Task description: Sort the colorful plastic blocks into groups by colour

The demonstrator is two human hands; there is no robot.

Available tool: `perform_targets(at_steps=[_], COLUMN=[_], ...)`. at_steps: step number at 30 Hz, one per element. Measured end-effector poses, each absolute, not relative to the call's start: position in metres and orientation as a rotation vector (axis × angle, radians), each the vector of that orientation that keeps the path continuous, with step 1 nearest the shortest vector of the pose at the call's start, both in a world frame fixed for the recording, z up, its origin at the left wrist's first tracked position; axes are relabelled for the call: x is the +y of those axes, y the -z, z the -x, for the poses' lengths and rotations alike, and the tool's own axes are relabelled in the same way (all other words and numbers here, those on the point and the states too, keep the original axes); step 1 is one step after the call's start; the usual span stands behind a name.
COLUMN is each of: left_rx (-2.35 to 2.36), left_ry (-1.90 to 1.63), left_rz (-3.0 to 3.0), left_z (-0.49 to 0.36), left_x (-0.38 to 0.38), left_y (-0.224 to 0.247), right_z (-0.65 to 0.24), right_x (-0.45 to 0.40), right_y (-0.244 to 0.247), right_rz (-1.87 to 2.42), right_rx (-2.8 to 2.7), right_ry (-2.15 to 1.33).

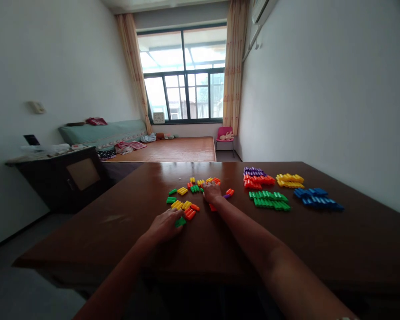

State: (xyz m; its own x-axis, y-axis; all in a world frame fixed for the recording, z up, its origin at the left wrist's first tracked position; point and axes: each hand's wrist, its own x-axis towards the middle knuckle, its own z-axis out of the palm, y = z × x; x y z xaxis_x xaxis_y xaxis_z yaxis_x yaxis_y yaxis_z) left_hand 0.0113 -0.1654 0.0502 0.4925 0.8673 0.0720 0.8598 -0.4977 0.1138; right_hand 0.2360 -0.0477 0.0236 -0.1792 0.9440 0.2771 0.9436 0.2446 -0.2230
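My left hand [165,225] rests on the table beside green pieces [180,222], its fingers curled over or against them; whether it grips them is unclear. Farther forward, my right hand [211,192] reaches down among the scattered pieces, and its fingertips are too small to make out. Around the hands lie yellow pieces [177,205], orange pieces [190,214] and green pieces [194,189]. A purple piece [226,196] is just right of my right hand.
Sorted rows stand on the table [220,249] at the right: purple [254,171], orange-red [258,181], yellow [290,180], green [269,200] and blue [318,198]. Beyond are a bed [180,149], a pink chair [224,131] and a dark cabinet [60,173].
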Motion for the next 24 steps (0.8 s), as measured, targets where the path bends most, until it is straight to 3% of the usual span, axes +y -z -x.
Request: perform_targets(at_steps=[6, 11, 18, 24], left_rx=[1.338, 1.037, 0.944, 1.172], left_ry=[-0.296, -0.472, -0.518, -0.447], left_rz=[-2.79, -2.749, -2.694, -2.638], left_z=[-0.072, -0.136, -0.242, -0.286], left_x=[-0.17, -0.147, -0.102, -0.081], left_y=[-0.076, -0.082, -0.049, -0.023], right_z=[-0.265, -0.368, -0.543, -0.561], right_x=[-0.066, -0.113, -0.181, -0.194], right_y=[-0.042, -0.055, -0.006, 0.019], right_rz=[1.533, 1.471, 1.846, 2.087], right_rx=[-2.056, -1.859, -1.26, -1.329], right_ry=[-0.052, -0.094, -0.049, -0.061])
